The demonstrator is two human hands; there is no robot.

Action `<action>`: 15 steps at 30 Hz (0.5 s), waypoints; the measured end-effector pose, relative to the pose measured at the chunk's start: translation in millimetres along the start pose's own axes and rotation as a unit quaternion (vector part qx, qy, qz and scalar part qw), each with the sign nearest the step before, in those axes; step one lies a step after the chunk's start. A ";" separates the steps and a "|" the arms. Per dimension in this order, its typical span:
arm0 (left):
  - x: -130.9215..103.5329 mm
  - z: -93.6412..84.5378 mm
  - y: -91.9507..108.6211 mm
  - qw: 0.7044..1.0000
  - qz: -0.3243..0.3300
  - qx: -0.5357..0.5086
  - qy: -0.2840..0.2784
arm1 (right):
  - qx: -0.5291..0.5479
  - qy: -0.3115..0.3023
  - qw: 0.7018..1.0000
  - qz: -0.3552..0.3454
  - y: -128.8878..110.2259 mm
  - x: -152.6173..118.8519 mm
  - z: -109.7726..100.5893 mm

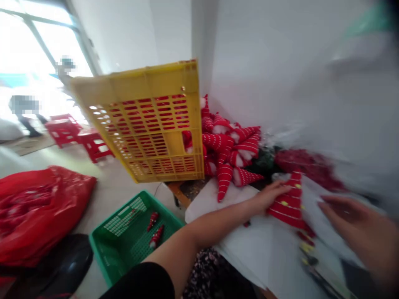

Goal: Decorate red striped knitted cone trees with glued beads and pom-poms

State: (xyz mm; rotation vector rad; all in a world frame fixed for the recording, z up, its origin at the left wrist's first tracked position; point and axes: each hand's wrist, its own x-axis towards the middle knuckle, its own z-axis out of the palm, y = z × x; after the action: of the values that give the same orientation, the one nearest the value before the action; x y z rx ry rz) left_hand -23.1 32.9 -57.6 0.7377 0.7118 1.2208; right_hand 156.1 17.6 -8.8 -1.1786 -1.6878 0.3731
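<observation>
At the white-covered surface (264, 249): red cone (288, 205), white-striped, yellow-spotted. Grasped near its upper edge by fingers of left hand (270, 196); fingers of right hand (361, 236) beside it, blurred, cannot tell whether grasping anything. Best to steady firmly, uncrushed, patterned face visible.

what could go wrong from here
The yellow crate stands on its side, apparently overhanging the table edge, so it might tip. The loosely heaped red-and-white pieces beside it could slide down. The left hand's red cone is close to a long dark item, too blurred to identify, and might snag on it.
</observation>
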 end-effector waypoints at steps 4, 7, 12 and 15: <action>-13.8 5.8 11.6 1.000 0.022 -0.008 -0.014 | 0.003 -0.029 0.999 0.034 -18.2 -0.1 -7.7; -14.5 6.2 15.9 0.999 0.029 -0.025 -0.021 | 0.017 -0.023 0.999 0.019 -23.8 0.2 -1.4; -13.1 5.3 15.4 1.000 0.009 -0.012 0.002 | 0.035 -0.026 0.999 -0.026 -29.4 -3.6 -0.7; -13.1 5.1 15.4 1.000 0.012 0.003 0.014 | 0.026 -0.038 0.998 -0.048 -34.2 -4.7 -0.8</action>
State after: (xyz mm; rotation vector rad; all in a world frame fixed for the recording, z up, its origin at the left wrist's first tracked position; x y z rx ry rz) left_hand -30.0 22.3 -41.1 0.7373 0.7321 1.2537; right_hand 138.9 -2.8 13.0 -1.0531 -1.7840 0.4041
